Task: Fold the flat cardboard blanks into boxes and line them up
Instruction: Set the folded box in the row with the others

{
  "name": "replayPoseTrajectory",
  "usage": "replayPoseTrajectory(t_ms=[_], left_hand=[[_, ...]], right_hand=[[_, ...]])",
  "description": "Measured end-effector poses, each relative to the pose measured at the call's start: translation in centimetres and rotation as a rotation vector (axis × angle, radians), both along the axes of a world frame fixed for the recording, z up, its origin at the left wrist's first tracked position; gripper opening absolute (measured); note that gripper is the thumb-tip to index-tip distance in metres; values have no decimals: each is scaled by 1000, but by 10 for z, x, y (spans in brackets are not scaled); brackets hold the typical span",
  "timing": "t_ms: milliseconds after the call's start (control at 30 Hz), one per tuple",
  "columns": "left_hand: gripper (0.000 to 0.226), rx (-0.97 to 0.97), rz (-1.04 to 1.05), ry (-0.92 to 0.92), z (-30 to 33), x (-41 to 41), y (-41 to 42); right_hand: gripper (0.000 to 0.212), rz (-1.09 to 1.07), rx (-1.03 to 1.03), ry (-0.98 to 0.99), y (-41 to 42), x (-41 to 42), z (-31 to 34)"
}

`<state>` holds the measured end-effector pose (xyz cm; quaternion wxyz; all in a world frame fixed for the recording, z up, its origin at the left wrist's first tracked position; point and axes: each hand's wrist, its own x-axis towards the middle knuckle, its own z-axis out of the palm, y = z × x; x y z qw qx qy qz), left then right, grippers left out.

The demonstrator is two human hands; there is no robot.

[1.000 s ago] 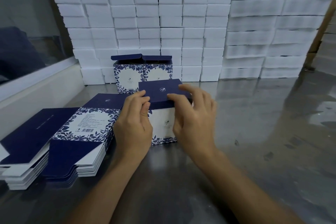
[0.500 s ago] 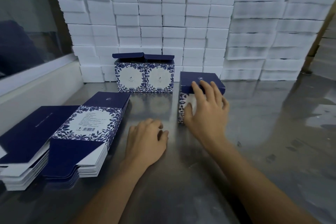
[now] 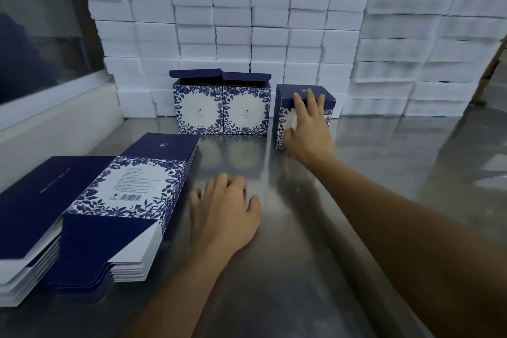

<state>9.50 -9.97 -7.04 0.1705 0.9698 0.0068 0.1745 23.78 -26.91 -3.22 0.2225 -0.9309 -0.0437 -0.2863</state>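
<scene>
Head view: one wide picture, looking down at both hands over a shiny metal surface (image 3: 315, 269).
Landmark: two folded boxes (image 3: 222, 110) standing side by side and touching, lids ajar, against the wall of white foam blocks (image 3: 247, 22).
Third box: a folded box (image 3: 285, 123) with its dark blue lid closed stands just to the right of the two folded boxes, a narrow gap between them, turned a little askew to their row.
Right hand: the right hand (image 3: 307, 129) lies on that third box, fingers straight and spread over the lid's front edge, thumb against the patterned front face; it presses rather than grips.
Left hand: the left hand (image 3: 222, 214) rests on the surface, nearer the camera than the two folded boxes, fingers loosely curled, holding nothing.
Flat blanks: a stack of flat blanks (image 3: 120, 200) lies in front and to the left of the two folded boxes, just beside the left hand; a second stack (image 3: 30, 217) lies farther left, touching the first.
</scene>
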Motion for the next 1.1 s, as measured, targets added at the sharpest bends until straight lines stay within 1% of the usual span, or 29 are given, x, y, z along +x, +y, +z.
replayPoseTrajectory(t_ms=[100, 200, 300, 400, 433, 467, 500, 533, 567, 733, 933, 1033, 1100], left_hand=[[26, 10, 1, 4, 0, 1, -1], [27, 19, 3, 10, 0, 2, -1], [28, 17, 6, 14, 0, 2, -1], [27, 23, 2, 20, 0, 2, -1], [27, 22, 3, 23, 1, 2, -1], [28, 24, 5, 27, 1, 1, -1], [28, 27, 6, 32, 2, 1, -1], [27, 31, 5, 34, 2, 1, -1], [27, 32, 4, 36, 3, 1, -1], [25, 24, -1, 36, 2, 1, 0], [26, 53, -14, 34, 3, 0, 0], [24, 113, -49, -36, 7, -7, -2], [23, 189, -85, -134, 14, -13, -3]], right_hand=[[87, -15, -41, 46, 6, 21, 0], [95, 8, -20, 111, 12, 35, -1], [97, 41, -12, 171, 19, 43, 0], [87, 108, -59, 327, 22, 44, -11], [78, 131, -105, 379, 23, 43, -19], [64, 143, -168, 406, 23, 40, -27], [50, 147, -228, 411, 23, 38, -32], [43, 142, -267, 407, 23, 35, -35], [40, 141, -282, 400, 23, 33, -36], [41, 150, -261, 324, 23, 12, -39], [37, 195, -191, 299, 21, -50, -41], [34, 229, -127, 292, 13, -85, -42], [29, 236, -78, 291, 8, -106, -41]])
